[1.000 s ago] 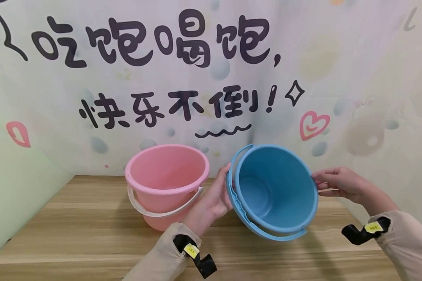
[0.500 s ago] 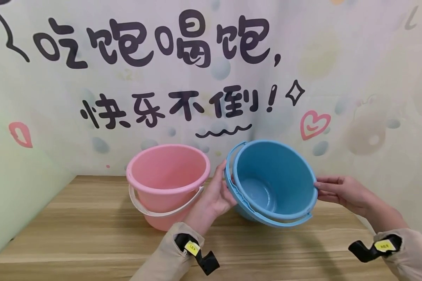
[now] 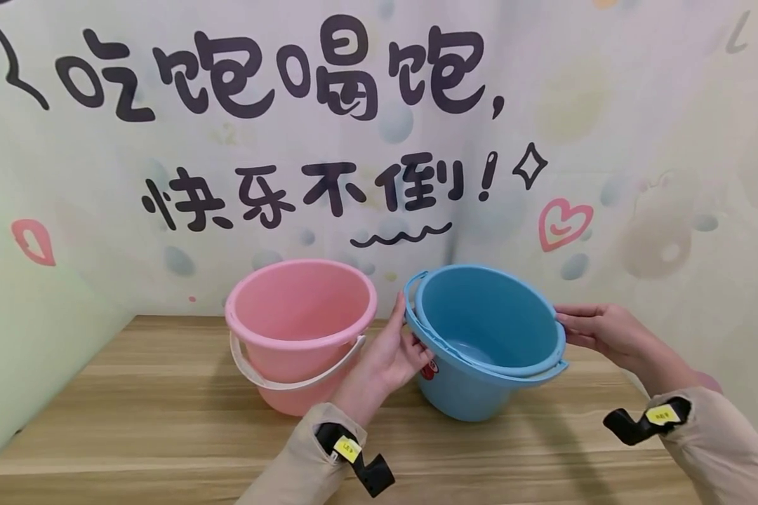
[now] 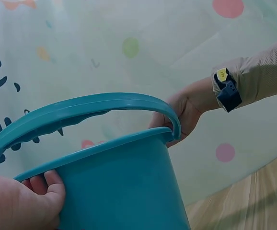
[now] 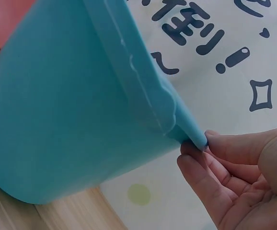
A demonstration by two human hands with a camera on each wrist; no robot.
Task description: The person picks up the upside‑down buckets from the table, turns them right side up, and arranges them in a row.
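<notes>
Both hands hold a blue bucket (image 3: 474,396) at the right of the table, its mouth tilted toward me and to the right. At its left rim, my left hand (image 3: 391,361) grips with fingers under the edge. My right hand (image 3: 613,340) pinches the opposite rim; thumb and fingertips meet its edge in the right wrist view. The blue handle (image 4: 95,103) lies along the front of the rim. A small red sticker (image 3: 428,369) shows on the bucket's side, partly behind my left fingers. Whether the base touches the table cannot be told.
A pink bucket (image 3: 303,361) stands upright left of the blue one, its white handle (image 3: 278,385) hanging in front. My left forearm passes close by it. A printed curtain (image 3: 379,140) backs the wooden table (image 3: 133,421).
The blue bucket has tipped back from facing me toward upright, so its outer side and sticker now show. Both hands have kept hold of the rim. The pink bucket has not moved.
</notes>
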